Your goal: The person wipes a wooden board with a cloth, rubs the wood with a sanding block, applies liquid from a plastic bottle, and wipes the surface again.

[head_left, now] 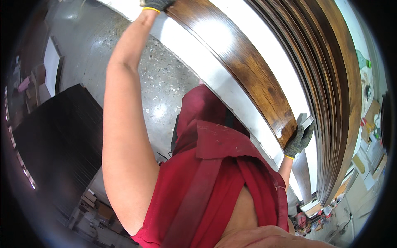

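A long brown wood-grain board (252, 70) lies on a white work surface (225, 84), running from the top of the picture toward the lower right. My left hand (159, 3), in a dark glove with a yellow cuff, is at the board's far end; the top edge of the picture cuts off its fingers. Gloved the same way, my right hand (298, 141) is beside the board's near end. A small pale block (307, 121) is at its fingertips, and the fingers look closed on it.
Several dark brown boards (326, 82) stand in a close row along the right. A black ribbed stack (58, 153) is on the left, over the grey floor (165, 82). A green-capped bottle (364, 61) and clutter are at the far right.
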A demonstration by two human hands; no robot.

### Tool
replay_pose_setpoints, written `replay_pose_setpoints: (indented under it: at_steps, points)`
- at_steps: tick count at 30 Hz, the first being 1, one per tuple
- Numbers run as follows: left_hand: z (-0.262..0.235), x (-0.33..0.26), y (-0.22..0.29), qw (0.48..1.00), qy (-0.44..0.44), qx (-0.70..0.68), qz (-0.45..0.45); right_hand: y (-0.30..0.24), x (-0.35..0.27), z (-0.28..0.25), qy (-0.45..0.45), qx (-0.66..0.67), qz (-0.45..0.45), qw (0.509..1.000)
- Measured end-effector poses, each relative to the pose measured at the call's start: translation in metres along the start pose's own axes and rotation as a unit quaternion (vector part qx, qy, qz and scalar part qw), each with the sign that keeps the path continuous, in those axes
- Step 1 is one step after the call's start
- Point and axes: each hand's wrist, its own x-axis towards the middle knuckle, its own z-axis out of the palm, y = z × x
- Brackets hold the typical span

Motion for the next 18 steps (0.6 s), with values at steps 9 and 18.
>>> replay_pose_setpoints:
  at_steps: [9,18]
  points:
    - [-0.029,-0.003,0.083,0.891,0.108,-0.392,-0.201,-0.006,-0.001,0.003,0.015,0.004,-0.027,1.000]
    - [-0.163,-0.003,0.352,0.808,-0.017,-0.570,0.147,-0.009,0.000,0.001,-0.005,0.026,-0.049,0.998]
